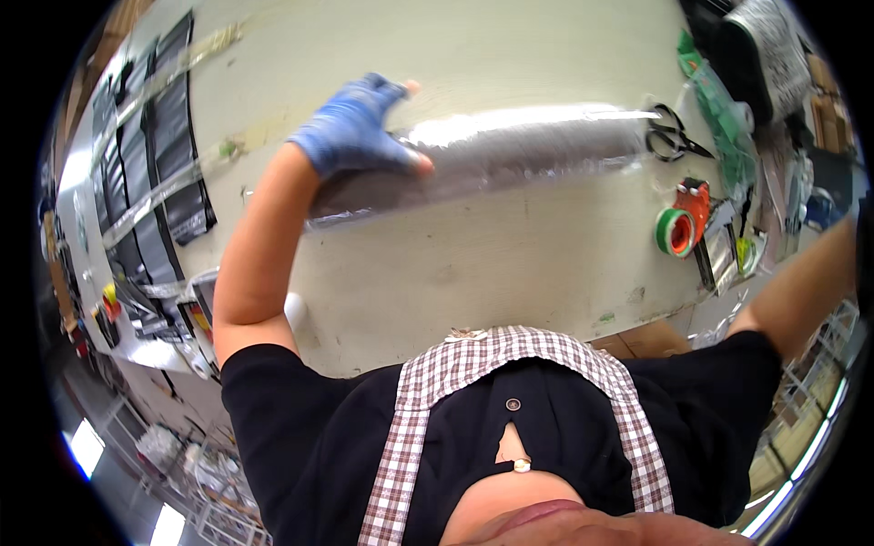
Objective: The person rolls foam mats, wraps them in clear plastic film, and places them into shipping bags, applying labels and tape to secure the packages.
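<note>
My left hand (366,132), in a blue glove with bare fingertips, lies at the left part of a long, dark bundle (528,150) wrapped in shiny clear film. Its thumb and fingers are spread apart, slightly blurred. The bundle stretches left to right across the pale table (437,300). Only my right forearm (806,282) shows, reaching out to the right; the hand is beyond the edge of the picture. Black-handled scissors (671,136) rest by the bundle's right end. Nearer to me lies an orange tape dispenser (695,205) with a roll of green tape (675,233).
Flat black packages (164,136) lie along the table's left side, with strips of clear tape (150,211) across them. Crumpled green plastic (728,127) lies along the right edge, beside a black and white bundle (765,59). Cardboard (651,338) shows below the near edge.
</note>
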Demonstrator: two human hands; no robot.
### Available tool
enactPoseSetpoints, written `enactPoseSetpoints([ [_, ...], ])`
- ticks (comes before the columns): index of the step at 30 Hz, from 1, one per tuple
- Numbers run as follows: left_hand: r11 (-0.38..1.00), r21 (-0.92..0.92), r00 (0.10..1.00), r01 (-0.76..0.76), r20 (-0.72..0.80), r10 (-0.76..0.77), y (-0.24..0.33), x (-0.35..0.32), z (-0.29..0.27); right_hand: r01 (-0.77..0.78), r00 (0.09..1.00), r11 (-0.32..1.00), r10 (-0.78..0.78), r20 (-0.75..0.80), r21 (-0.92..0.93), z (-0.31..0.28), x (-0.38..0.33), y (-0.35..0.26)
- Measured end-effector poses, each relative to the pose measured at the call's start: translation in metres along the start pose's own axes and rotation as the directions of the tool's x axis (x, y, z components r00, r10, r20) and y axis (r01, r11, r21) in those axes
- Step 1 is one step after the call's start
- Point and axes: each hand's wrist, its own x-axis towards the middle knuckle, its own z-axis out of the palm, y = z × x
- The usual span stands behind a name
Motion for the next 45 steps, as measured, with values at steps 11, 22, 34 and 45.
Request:
enactPoseSetpoints([
  [11,0.979,0.141,0.987,0.147,-0.086,-0.136,0.0,-0.048,0.006,0.145,-0.484,0.831,0.533,0.694,-0.537,-0.469,-0.434,0.148],
  [22,-0.247,-0.951,0.977,0.186,0.205,-0.054,0.119,-0.171,0.193,-0.999,-0.035,0.04,-0.277,0.96,-0.025,-0.235,-0.281,-0.144],
  [34,0.665,-0.707,0.953,0.241,0.041,-0.302,0.13,-0.362,0.204,-0.978,-0.133,-0.112,-0.316,0.939,-0.176,-0.201,-0.285,-0.275],
  [45,0.756,-0.218,0.262,0.618,-0.849,-0.459,-0.261,-0.553,0.071,-0.437,0.185,0.896,0.005,0.983,0.077,-0.16,-0.276,-0.33],
])
